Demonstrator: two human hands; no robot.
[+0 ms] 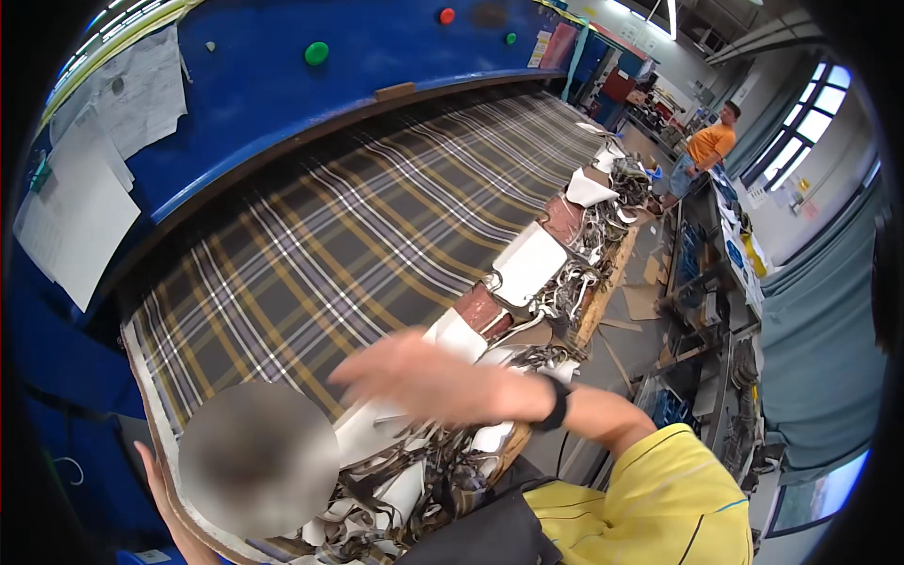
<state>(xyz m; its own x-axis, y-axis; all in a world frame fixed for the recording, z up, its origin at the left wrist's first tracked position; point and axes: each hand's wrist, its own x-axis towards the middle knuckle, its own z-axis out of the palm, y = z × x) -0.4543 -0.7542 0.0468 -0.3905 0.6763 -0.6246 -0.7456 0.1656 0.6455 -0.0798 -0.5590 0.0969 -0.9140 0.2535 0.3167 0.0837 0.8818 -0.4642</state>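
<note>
My right hand (pixel 405 377) reaches leftward from a yellow sleeve, a black band (pixel 557 405) on its wrist. Motion smears it; its fingers are spread and hold nothing. It hovers over white cut pieces (pixel 452 331) and tangled strip scraps (pixel 565 292) along the near edge of a brown, yellow and white plaid fabric (pixel 358 226). Only a narrow strip of my left hand (pixel 155 480) shows at the lower left, against the end of the fabric bed, with its fingers hidden. A blurred round patch sits between the two hands.
The fabric lies on a long bed under a blue machine housing (pixel 273 75) with a green knob (pixel 316 53). White paper sheets (pixel 75 217) hang at the left. A person in an orange shirt (pixel 708 143) stands far right by workbenches and windows.
</note>
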